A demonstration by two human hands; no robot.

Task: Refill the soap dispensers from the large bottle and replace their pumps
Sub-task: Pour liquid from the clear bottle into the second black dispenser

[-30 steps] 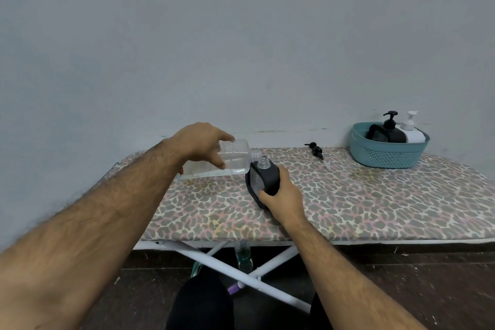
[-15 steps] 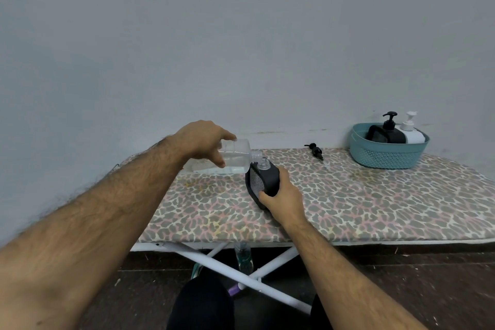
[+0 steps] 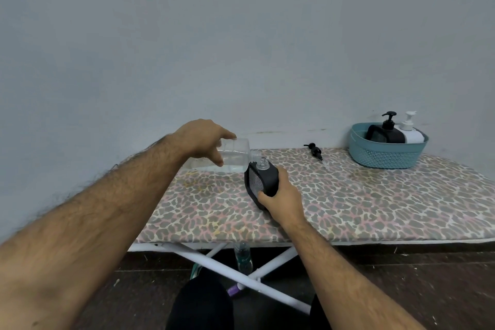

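A pale grey wall (image 3: 241, 43) fills the upper two thirds of the frame. Below it, an ironing board (image 3: 375, 209) with a leopard-print cover runs across the middle band from centre-left to the right edge, standing on white crossed legs (image 3: 214, 265) over a dark floor (image 3: 428, 284).

The left hand (image 3: 202, 139), just left of centre, is curled over the large clear bottle (image 3: 230, 158), gripping it from above with fingers and thumb wrapped around its body. The bottle lies tipped nearly on its side, clear liquid pooled along its lower wall, its open neck pointing right and reaching just over the mouth of the black soap dispenser (image 3: 263, 181). Whether liquid is passing between them cannot be told.

The right hand (image 3: 284, 199), at centre, clasps that dispenser from its right side, the thumb pressed across the front panel. The dispenser stands on the board, tilted a little, with no pump on its clear threaded neck.

At the right, against the wall, a teal basket (image 3: 385, 155) sits on the board, holding a black pump bottle (image 3: 387, 132) and a white pump bottle (image 3: 411, 131) side by side. A loose black pump (image 3: 314, 151) lies on the board between the dispenser and the basket. Under the board a small clear bottle (image 3: 243, 260) stands on the floor.
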